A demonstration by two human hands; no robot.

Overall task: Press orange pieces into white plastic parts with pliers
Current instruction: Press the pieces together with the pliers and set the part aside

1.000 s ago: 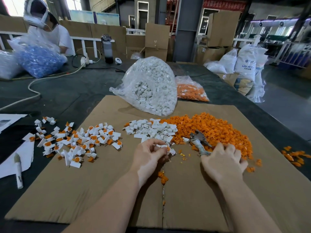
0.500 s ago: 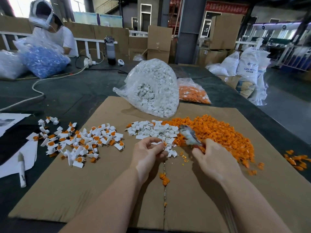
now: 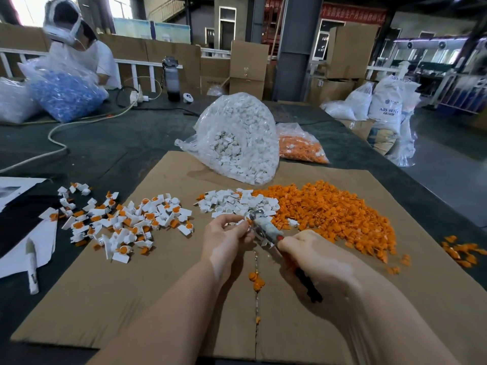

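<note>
Head view: pressing underway, left hand pinching white part, right hand clamped around pliers; next, probably squeeze firmly.

Dark table under cardboard sheet, parts bags.

Both forearms bare, reaching forward from lower edge, converging toward centre. Left hand back-up, wrist slightly bent, fingers curled inward, thumb and fingertips pinching small white plastic part, mostly hidden. Right hand just beside left, back turned toward camera, motion-blurred along wrist, fingers wrapped round pliers handles; tool head points up-left, meeting left fingertips. Hands nearly touching; jaw position unreadable through blur.
</note>
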